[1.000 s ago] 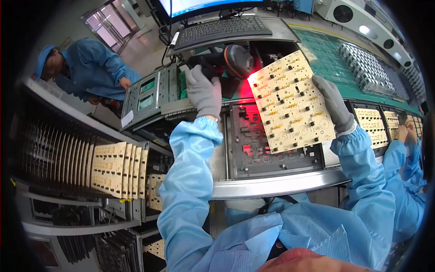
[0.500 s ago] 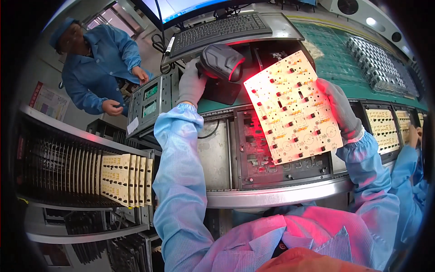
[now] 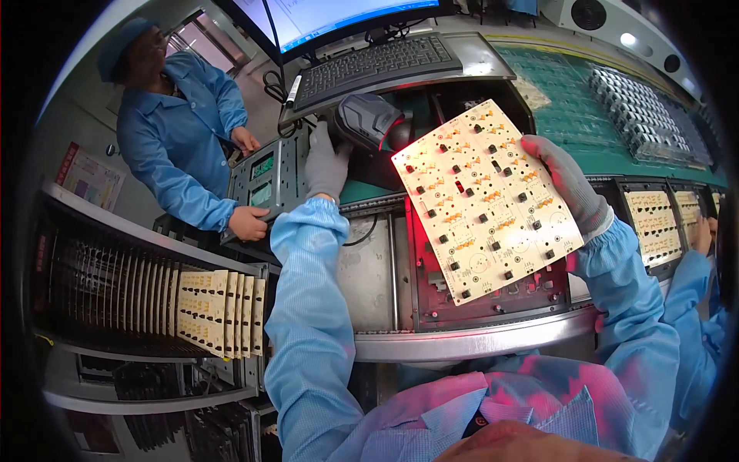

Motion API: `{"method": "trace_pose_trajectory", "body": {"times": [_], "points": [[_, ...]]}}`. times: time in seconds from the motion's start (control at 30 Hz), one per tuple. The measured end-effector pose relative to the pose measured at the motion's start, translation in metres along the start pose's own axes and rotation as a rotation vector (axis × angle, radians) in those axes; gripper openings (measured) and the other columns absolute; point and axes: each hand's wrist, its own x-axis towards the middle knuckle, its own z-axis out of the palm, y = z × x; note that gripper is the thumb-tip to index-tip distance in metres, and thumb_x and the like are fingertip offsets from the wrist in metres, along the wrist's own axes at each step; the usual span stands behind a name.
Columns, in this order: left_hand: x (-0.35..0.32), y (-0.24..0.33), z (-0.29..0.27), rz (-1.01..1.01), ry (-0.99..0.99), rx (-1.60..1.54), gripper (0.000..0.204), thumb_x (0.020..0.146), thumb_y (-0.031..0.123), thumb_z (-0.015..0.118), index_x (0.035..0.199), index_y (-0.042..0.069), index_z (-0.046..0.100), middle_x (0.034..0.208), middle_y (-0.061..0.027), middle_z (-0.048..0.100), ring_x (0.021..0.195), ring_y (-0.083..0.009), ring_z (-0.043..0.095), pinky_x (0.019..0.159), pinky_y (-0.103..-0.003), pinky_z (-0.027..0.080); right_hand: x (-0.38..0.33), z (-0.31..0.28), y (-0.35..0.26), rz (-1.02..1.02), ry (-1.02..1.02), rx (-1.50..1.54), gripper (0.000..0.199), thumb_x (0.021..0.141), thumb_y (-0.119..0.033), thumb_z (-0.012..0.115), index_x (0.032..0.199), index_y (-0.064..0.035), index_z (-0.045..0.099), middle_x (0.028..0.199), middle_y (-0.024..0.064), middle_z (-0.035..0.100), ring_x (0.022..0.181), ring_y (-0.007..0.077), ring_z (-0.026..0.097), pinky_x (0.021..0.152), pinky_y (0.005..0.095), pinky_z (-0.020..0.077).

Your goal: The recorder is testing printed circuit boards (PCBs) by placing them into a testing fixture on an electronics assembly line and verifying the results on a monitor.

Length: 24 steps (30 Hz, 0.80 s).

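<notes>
In my gloved left hand [image 3: 326, 165] is a dark grey barcode scanner [image 3: 371, 123], its head pointing right and its red light glowing. The handle is mostly hidden behind the glove and the scanner's head. My right hand [image 3: 568, 183], also in a grey glove, grips the right edge of a cream circuit board [image 3: 485, 204]. Rows of small black and orange parts cover the board, which is tilted above the conveyor line. Beneath it lies a dark fixture tray [image 3: 493, 308], lit red on its left side and partly hidden.
A rack [image 3: 115, 285] of upright boards stands at the left. Behind it a co-worker in blue [image 3: 177, 131] touches a metal frame [image 3: 265, 181]. Keyboard [image 3: 377, 69] and monitor [image 3: 339, 19] are at the back. More boards [image 3: 653, 225] lie right, near another person's arm [image 3: 693, 269].
The circuit board has shifted left and downward, and most of the red light has left it. The scanner has dropped slightly. The co-worker's hand has come down onto the metal frame.
</notes>
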Motion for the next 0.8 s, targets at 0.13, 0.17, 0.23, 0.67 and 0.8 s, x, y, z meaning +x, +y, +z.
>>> {"method": "trace_pose_trajectory", "body": {"times": [0.13,0.17,0.23,0.67,0.8], "points": [[-0.031,0.022,-0.014,-0.119,0.038,-0.037,0.074,0.085,0.029,0.064,0.144,0.011,0.024,0.138,-0.0199,0.041,0.104,-0.0426,0.057,0.085,-0.047,0.048,-0.002,0.000,-0.012,-0.184,-0.025,-0.281,0.031,0.097,-0.025,0.046,0.112,-0.0004,0.058,0.102,0.0073,0.063,0.093,0.0155,0.058,0.085,0.0301,0.0462],[-0.039,0.026,-0.020,-0.139,0.086,-0.088,0.077,0.085,0.029,0.063,0.146,0.011,0.021,0.140,-0.0196,0.038,0.106,-0.0426,0.056,0.086,-0.046,0.048,-0.003,0.001,-0.018,-0.314,-0.060,-0.590,0.030,0.097,-0.024,0.046,0.110,0.0011,0.057,0.099,0.0079,0.062,0.091,0.0150,0.057,0.084,0.0299,0.0459],[-0.058,0.025,-0.024,-0.044,0.107,-0.053,0.078,0.085,0.026,0.062,0.147,0.011,0.019,0.142,-0.0231,0.034,0.116,-0.0440,0.049,0.093,-0.046,0.044,-0.001,0.002,-0.029,-0.462,-0.083,-0.909,0.029,0.097,-0.023,0.046,0.107,0.0027,0.056,0.097,0.0085,0.062,0.089,0.0146,0.056,0.082,0.0298,0.0456],[-0.194,0.130,-0.092,-0.647,-1.097,-1.736,0.069,0.097,0.052,0.035,0.145,0.003,0.025,0.139,-0.0136,0.046,0.123,-0.0251,0.050,0.100,-0.036,0.047,-0.043,0.000,-0.006,0.130,-0.458,-0.648,0.034,0.097,-0.027,0.045,0.107,-0.0004,0.064,0.098,0.0043,0.066,0.087,0.0114,0.060,0.080,0.0298,0.0489],[-0.220,0.164,-0.100,-0.758,-0.908,-2.133,0.059,0.102,0.041,0.024,0.145,0.000,0.022,0.145,-0.0160,0.036,0.131,-0.0270,0.041,0.108,-0.041,0.038,-0.048,-0.018,-0.017,0.073,-0.362,-0.855,0.050,0.097,-0.045,0.048,0.123,-0.0045,0.059,0.111,0.0054,0.064,0.099,0.0104,0.055,0.086,0.0276,0.0462]]}}
